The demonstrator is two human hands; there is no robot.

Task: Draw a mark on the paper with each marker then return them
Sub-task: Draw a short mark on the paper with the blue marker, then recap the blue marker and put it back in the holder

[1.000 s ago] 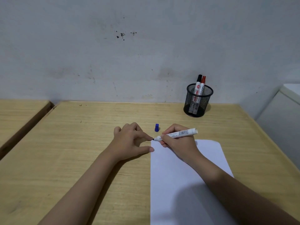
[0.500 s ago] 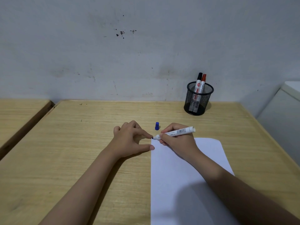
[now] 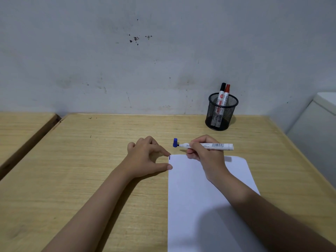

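A white sheet of paper lies on the wooden desk. A short blue mark sits at the paper's far left corner. My right hand grips an uncapped white marker, lifted off the paper, its tip pointing left at the blue cap standing on the desk. My left hand rests on the desk, forefinger and thumb touching the paper's left edge. A black mesh cup at the back right holds a black-capped marker and a red-capped marker.
A grey wall rises right behind the desk. A second wooden desk stands to the left across a gap. A white cabinet stands beyond the desk's right edge.
My right hand has lifted the marker from the paper's corner and moved it away toward the blue cap. A short blue mark now shows at the corner. My left hand stayed put.
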